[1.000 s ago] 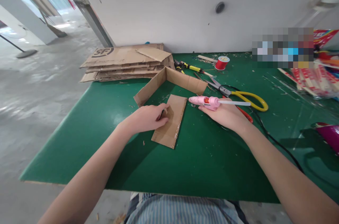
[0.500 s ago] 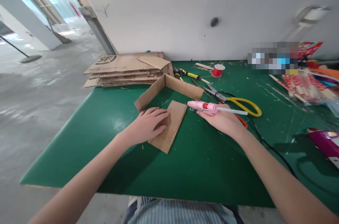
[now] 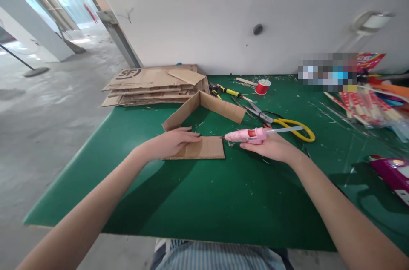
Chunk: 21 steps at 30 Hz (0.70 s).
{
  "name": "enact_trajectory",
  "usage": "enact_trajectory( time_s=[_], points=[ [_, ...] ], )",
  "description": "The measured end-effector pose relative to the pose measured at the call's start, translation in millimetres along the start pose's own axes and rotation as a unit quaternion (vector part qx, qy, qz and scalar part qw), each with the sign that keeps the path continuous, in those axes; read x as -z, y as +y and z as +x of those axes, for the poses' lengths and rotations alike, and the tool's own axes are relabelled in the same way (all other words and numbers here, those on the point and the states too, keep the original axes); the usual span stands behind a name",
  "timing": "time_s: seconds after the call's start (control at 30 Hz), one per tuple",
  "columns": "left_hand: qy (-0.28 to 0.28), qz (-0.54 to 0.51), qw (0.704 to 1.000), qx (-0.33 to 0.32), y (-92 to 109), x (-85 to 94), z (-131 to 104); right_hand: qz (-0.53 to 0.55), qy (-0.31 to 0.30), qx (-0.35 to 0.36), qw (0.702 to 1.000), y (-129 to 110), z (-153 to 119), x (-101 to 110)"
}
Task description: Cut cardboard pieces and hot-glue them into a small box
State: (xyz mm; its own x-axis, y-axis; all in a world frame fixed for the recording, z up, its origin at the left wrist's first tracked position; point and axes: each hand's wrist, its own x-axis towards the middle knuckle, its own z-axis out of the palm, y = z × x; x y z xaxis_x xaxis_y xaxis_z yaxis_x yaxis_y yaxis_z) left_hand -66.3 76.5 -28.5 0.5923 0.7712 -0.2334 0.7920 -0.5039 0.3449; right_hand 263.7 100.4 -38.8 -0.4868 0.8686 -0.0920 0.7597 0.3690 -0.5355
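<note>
A flat cardboard piece [image 3: 207, 149] lies on the green table, its long side running left to right. My left hand [image 3: 174, 141] rests on its left part, palm down with fingers stretched out. My right hand [image 3: 268, 146] grips a pink glue gun [image 3: 244, 136] with a clear glue stick out of its back. The gun's nozzle points left, at the piece's upper right corner. Behind the piece, two joined cardboard strips [image 3: 220, 107] stand on edge and form an angle.
Stacked cardboard [image 3: 153, 82] lies at the back left. Yellow-handled scissors [image 3: 287, 127] lie just behind my right hand. A red spool [image 3: 262, 87] and a yellow-black tool [image 3: 230, 91] are farther back. Packaged sticks [image 3: 373, 104] and a purple item [image 3: 390, 174] lie at the right.
The flat piece has turned from slanted to lying left to right, with my left hand moving slightly left on it. The glue gun has shifted a little nearer me.
</note>
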Motion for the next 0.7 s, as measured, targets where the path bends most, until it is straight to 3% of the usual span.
enact_trajectory(
  time_s=[0.2, 0.7],
  points=[
    [0.041, 0.029, 0.998, 0.037, 4, -5.8, 3, 0.058, -0.014, 0.082, 0.995, -10, 13, 10],
    [0.062, -0.002, 0.997, 0.048, 4, -12.8, 4, 0.036, 0.024, 0.058, 0.997, 1, 22, 4]
  ],
)
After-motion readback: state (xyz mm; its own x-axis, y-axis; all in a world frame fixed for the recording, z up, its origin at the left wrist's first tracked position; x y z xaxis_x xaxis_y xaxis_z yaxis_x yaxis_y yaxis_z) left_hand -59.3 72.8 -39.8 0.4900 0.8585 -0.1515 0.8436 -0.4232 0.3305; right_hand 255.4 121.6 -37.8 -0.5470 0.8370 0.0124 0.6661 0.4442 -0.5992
